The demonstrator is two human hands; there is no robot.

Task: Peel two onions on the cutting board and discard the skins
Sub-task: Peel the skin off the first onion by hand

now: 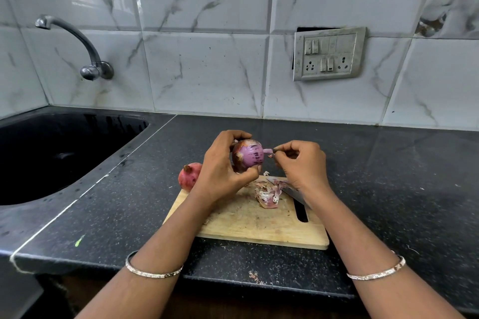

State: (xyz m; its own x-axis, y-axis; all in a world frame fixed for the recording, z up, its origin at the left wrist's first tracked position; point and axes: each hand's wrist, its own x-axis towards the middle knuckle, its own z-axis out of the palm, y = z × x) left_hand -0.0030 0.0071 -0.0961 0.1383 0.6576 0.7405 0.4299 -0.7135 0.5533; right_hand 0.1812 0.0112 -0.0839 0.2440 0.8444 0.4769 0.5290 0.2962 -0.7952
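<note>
The left hand (pixel 220 171) is gripping the onion (pixel 248 155), root end pointing toward 8 o'clock; the right hand (pixel 303 166) is pinching a skin strip (pixel 268 151) at 3 o'clock.

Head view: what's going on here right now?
A person is peeling an onion above the cutting board. The left hand holds the onion while the right hand pinches a strip of skin coming off it. A pile of skins and a knife lie on the board; the second onion, apparently unpeeled, sits by its far left corner.
</note>
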